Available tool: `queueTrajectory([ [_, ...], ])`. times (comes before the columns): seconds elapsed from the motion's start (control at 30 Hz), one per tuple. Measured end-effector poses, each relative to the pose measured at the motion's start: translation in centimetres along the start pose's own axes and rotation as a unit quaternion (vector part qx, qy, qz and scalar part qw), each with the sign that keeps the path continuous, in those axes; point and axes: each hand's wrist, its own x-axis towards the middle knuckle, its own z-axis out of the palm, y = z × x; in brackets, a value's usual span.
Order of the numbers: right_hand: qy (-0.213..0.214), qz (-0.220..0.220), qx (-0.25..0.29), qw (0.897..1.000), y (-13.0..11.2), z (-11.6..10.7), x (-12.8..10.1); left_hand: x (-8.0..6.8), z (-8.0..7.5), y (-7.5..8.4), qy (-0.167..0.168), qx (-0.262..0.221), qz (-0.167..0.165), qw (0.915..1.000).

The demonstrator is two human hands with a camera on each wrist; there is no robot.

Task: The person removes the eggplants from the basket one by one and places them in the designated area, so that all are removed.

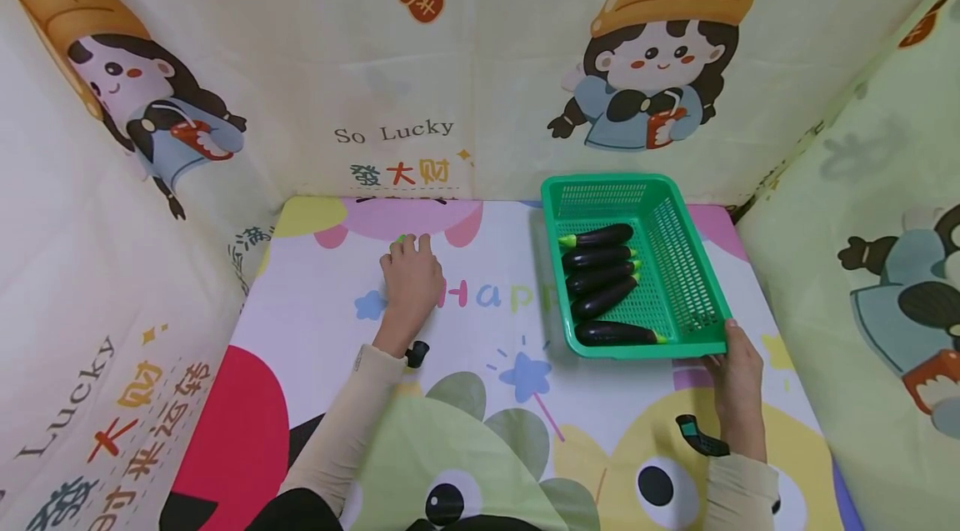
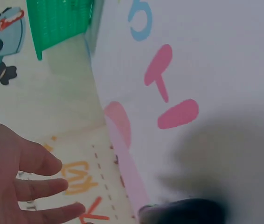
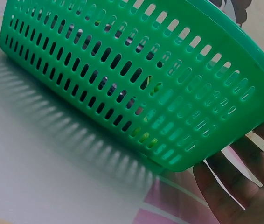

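A: Start on the left. What is the left hand (image 1: 410,285) doing?

B: It lies palm down on the bench (image 1: 315,323), left of centre and toward the far side. A bit of green (image 1: 401,239) peeks out past its fingertips. In the left wrist view the fingers (image 2: 38,186) look spread and fairly straight, and a dark rounded thing (image 2: 183,212) lies under the palm, likely an eggplant. I judge the hand is covering it rather than gripping it, though a grip cannot be ruled out.

A: And moving right?

B: The green basket (image 1: 678,189) sits on the right half of the bench, toward the far side. Five eggplants (image 1: 600,268) lie in its left part, side by side, four with green caps pointing right and the farthest pointing left. Lying flat in a row, they pack close and leave the right part of the basket free.

A: The right hand (image 1: 738,381)?

B: It is at the basket's near right corner, fingers touching the rim. The right wrist view shows the fingers (image 3: 244,186) loosely extended beneath that corner, not clamped round it. I judge it is there to steady the basket so it does not slide.
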Motion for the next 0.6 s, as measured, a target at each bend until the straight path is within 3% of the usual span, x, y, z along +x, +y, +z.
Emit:
queueTrajectory([
  [0.33,-0.010,0.000,-0.007,1.000,-0.1,-0.1,0.2,-1.0,1.4,-2.0,-0.028,-0.030,-0.094,0.9948],
  [0.6,-0.010,0.005,-0.005,1.000,-0.1,-0.1,0.0,-1.9,2.3,-2.9,-0.050,-0.044,-0.126,0.9898],
])
